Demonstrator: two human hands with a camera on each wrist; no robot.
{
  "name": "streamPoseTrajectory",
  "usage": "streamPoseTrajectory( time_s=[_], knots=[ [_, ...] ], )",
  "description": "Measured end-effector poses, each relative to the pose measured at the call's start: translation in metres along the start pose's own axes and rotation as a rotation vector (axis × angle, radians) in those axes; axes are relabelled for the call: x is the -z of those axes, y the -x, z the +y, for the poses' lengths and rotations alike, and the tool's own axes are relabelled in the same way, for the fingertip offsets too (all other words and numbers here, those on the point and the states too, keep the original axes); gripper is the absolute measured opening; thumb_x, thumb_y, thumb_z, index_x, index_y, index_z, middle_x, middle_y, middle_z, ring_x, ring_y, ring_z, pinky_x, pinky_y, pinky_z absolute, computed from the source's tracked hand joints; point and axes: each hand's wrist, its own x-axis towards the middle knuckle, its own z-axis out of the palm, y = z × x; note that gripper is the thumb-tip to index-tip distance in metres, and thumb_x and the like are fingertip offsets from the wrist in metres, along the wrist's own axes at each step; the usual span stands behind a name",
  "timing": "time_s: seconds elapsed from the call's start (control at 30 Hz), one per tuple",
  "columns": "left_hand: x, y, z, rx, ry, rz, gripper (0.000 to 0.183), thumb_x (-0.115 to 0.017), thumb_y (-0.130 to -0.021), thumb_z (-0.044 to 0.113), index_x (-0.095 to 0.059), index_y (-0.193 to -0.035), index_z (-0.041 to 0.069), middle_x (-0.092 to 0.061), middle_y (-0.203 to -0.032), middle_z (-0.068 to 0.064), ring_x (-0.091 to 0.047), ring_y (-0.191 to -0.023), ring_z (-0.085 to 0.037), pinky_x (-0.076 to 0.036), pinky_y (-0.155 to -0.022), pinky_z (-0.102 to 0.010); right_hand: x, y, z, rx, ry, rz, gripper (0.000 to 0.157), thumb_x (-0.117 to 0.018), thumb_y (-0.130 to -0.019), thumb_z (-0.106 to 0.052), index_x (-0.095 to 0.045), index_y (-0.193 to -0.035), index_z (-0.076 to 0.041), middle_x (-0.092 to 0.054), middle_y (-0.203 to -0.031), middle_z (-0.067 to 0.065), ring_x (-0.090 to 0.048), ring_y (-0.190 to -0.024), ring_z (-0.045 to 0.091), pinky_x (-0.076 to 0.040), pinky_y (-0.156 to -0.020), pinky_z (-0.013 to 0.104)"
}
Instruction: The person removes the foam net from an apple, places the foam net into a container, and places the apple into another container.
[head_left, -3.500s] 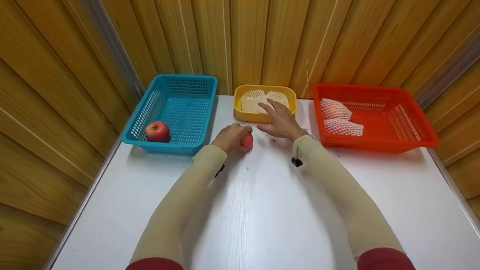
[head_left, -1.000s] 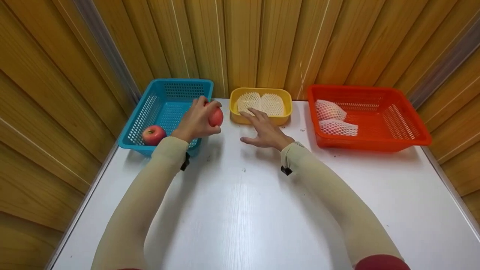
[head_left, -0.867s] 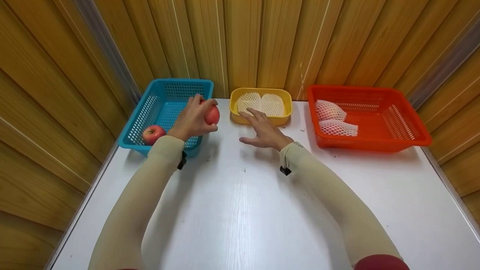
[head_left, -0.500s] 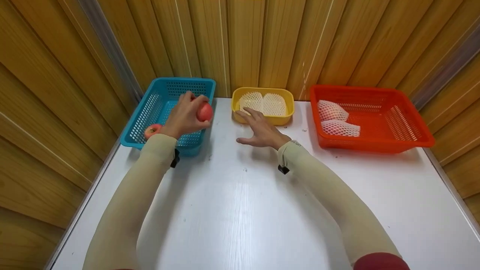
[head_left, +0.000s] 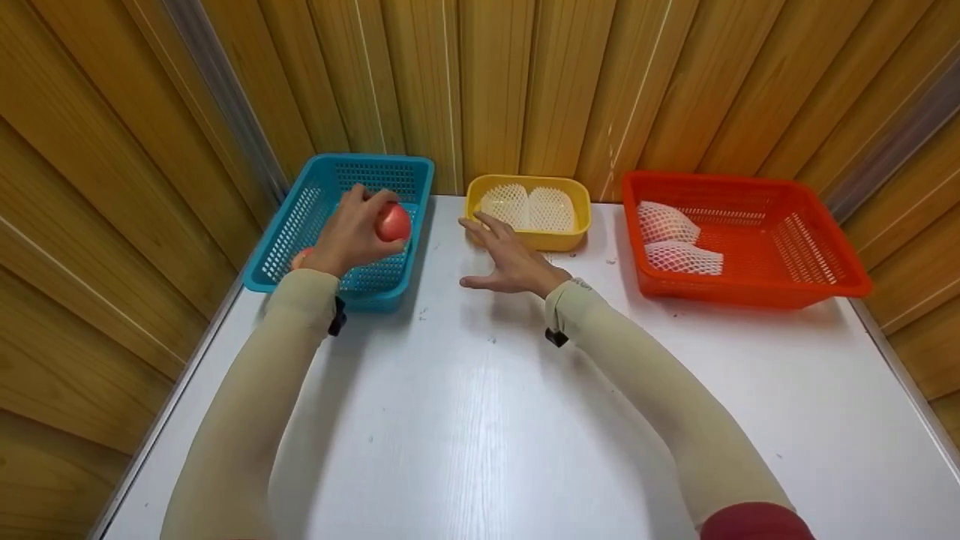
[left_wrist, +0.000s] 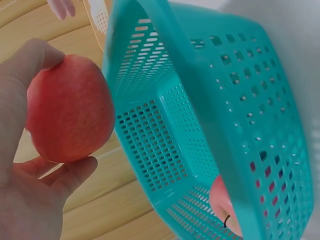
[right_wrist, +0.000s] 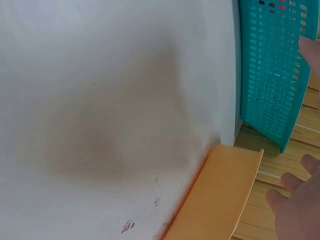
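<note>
Apple (head_left: 394, 223), red and bare, is held up in the left hand (head_left: 349, 236) at the right side of the blue basket (head_left: 375, 298), head view. Thumb and fingers pinch it from opposite sides; cannot tell whether it clears the rim. Second apple (head_left: 300, 259) lies in the near left corner, partly behind the wrist. Right hand (head_left: 514, 262) spreads its fingers, holding nothing, by the front of the yellow tub (head_left: 555, 241); touch unclear. Two white foam nets (head_left: 552, 209) sit in the tub; two netted pieces (head_left: 666, 223) lie in the red basket (head_left: 750, 292) farther right. All three containers stand on the white worktop (head_left: 480, 420).

Left wrist view: digits bear on either side of the held fruit, much of its skin exposed. Judgement: firm, moderately heavy for its size, smooth enough to slip, prone to bruising if dropped. Best hold: wide, round the fullest part, light pressure. Stem (left_wrist: 226, 221) shows on the second one.

Right wrist view: spread digits at the edge, nothing between them; tub wall near.
</note>
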Motion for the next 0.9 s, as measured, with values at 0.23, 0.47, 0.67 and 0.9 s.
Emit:
streamPoseTrajectory(
  time_s=[0.23, 0.47, 0.67, 0.9],
  knots=[
    [0.002, 0.002, -0.009, 0.029, 0.003, -0.021, 0.071, -0.087, -0.081, 0.025, -0.054, -0.143, 0.019, -0.047, -0.136, -0.017, -0.045, -0.126, -0.035, -0.057, -0.09, -0.054, -0.002, -0.005, -0.009, -0.002, -0.013, -0.002, 0.102, -0.073, -0.083, -0.068, -0.017, -0.163, -0.043, -0.006, -0.172, -0.003, -0.012, -0.157, 0.024, -0.027, -0.121, 0.057],
    [0.005, 0.005, -0.019, 0.072, 0.001, -0.043, 0.07, -0.087, -0.081, 0.027, -0.053, -0.143, 0.018, -0.048, -0.136, -0.017, -0.046, -0.125, -0.036, -0.057, -0.089, -0.055, -0.006, -0.011, -0.016, 0.034, -0.004, -0.002, 0.101, -0.071, -0.083, -0.069, -0.016, -0.163, -0.042, -0.008, -0.172, -0.001, -0.013, -0.156, 0.026, -0.026, -0.121, 0.059],
    [0.007, 0.008, -0.026, 0.101, -0.008, -0.044, 0.069, -0.087, -0.081, 0.03, -0.054, -0.14, 0.019, -0.05, -0.135, -0.015, -0.047, -0.123, -0.035, -0.058, -0.089, -0.053, -0.01, -0.017, -0.025, 0.05, -0.021, -0.002, 0.101, -0.07, -0.083, -0.07, -0.015, -0.163, -0.043, -0.007, -0.172, -0.003, -0.015, -0.156, 0.025, -0.029, -0.12, 0.057],
    [0.009, 0.01, -0.029, 0.12, 0.006, -0.055, 0.069, -0.087, -0.082, 0.037, -0.054, -0.14, 0.021, -0.051, -0.134, -0.013, -0.047, -0.122, -0.033, -0.057, -0.088, -0.051, -0.013, -0.023, -0.034, 0.038, -0.02, -0.009, 0.1, -0.069, -0.082, -0.073, -0.012, -0.161, -0.05, -0.006, -0.172, -0.007, -0.014, -0.157, 0.023, -0.033, -0.117, 0.058]
  ],
)
